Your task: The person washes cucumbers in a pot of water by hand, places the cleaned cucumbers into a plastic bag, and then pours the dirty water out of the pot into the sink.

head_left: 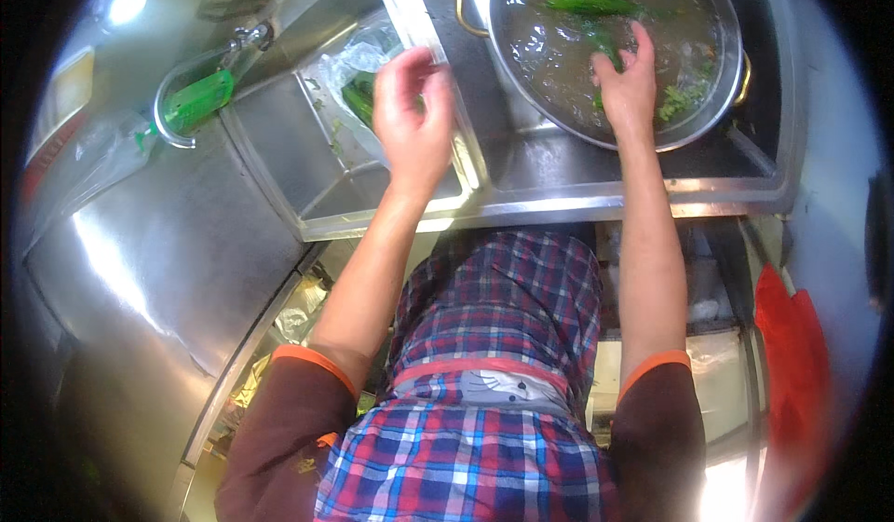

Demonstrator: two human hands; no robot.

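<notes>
My left hand (415, 106) is blurred, raised over the left sink basin with its fingers curled and thumb apart; I see nothing held in it. Behind it, a clear plastic bag (363, 50) in the basin contains long green vegetables (358, 97), perhaps cucumbers. My right hand (626, 89) is at the water in a large metal pot (732, 68), thumb and forefinger spread. Close to its fingertips is a partly submerged green vegetable (602, 40); contact is unclear. Another long green vegetable (590, 3) floats farther back, and leafy greens (674, 103) float at the right.
The pot, with brass-coloured handles (469, 1), stands in the right sink basin (552, 162). A curved faucet (164, 113) and a green bottle (199, 101) are at the left, beside a steel counter (174, 242). Red cloth or gloves (789, 354) hang at the lower right.
</notes>
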